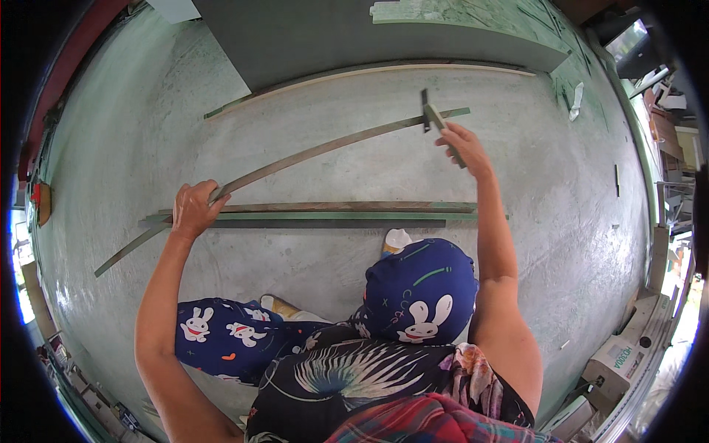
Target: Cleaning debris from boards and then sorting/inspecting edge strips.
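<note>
My left hand (196, 207) is closed around a long, thin grey-brown strip (310, 152), part of which its fingers hide. The strip slants from low at the left up to the far right. My right hand (466, 146) grips a hammer (434, 117) by its pale handle, its dark head lying at the strip near the far right end. Whether the head touches the strip I cannot tell. Between my feet and the raised strip, several long boards (340, 216) lie side by side on the floor, some green-edged, some brown or dark.
A big dark grey panel (310, 40) lies at the far side, with a pale strip (384, 68) along its near edge. Green-smeared sheet material (443, 11) rests on top. A white scrap (576, 102) is at far right. Boxes (620, 362) stand at the near right edge.
</note>
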`<action>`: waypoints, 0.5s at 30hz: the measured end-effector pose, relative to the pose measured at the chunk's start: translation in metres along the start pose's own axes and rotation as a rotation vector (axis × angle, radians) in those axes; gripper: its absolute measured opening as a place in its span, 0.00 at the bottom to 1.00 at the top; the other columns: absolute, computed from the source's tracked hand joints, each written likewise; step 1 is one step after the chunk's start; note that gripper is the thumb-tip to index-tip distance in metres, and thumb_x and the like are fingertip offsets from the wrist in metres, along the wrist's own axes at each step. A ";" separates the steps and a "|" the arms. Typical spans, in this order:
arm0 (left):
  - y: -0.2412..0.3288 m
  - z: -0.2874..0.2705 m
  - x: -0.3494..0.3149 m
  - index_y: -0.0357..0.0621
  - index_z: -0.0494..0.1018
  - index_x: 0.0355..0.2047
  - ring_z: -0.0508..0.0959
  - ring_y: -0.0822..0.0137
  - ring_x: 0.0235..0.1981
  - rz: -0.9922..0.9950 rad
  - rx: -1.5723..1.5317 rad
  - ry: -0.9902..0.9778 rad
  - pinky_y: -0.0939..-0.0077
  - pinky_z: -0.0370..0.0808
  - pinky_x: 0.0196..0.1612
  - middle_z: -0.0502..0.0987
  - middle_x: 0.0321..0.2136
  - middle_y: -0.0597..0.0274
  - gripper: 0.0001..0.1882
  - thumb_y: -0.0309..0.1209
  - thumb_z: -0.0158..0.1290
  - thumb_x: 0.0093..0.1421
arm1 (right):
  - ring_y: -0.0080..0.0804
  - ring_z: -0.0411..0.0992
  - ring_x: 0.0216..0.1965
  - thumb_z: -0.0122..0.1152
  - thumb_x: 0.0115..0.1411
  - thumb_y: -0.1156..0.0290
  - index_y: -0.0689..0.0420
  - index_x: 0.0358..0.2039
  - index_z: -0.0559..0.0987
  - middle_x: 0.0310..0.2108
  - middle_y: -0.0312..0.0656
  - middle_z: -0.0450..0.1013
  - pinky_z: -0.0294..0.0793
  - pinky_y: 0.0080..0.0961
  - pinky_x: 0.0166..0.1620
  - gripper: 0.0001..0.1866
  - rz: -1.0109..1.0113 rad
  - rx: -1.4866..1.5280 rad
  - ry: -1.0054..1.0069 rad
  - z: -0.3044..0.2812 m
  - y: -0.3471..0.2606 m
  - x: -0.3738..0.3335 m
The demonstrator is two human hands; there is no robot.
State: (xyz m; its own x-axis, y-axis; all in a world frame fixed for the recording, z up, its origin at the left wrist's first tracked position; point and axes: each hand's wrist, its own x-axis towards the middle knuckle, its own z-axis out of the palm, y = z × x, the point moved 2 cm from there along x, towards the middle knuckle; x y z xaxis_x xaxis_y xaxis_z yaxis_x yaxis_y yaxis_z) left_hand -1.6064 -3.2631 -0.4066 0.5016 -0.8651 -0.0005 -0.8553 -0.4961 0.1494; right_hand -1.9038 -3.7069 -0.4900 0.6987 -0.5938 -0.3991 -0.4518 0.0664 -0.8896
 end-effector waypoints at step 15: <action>0.003 0.015 0.001 0.45 0.74 0.26 0.73 0.49 0.26 -0.084 -0.014 -0.172 0.59 0.69 0.37 0.76 0.22 0.55 0.16 0.45 0.56 0.49 | 0.14 0.62 0.17 0.60 0.54 0.66 0.59 0.39 0.74 0.20 0.31 0.66 0.60 0.14 0.19 0.14 -0.266 0.136 0.413 -0.032 0.014 -0.009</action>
State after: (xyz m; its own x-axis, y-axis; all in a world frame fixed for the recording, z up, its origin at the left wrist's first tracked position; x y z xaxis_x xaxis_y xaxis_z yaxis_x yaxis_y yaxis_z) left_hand -1.6106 -3.2661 -0.4211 0.5408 -0.8212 -0.1822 -0.8089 -0.5671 0.1551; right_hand -1.9342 -3.7268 -0.4922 0.4898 -0.8699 -0.0588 -0.1926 -0.0422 -0.9804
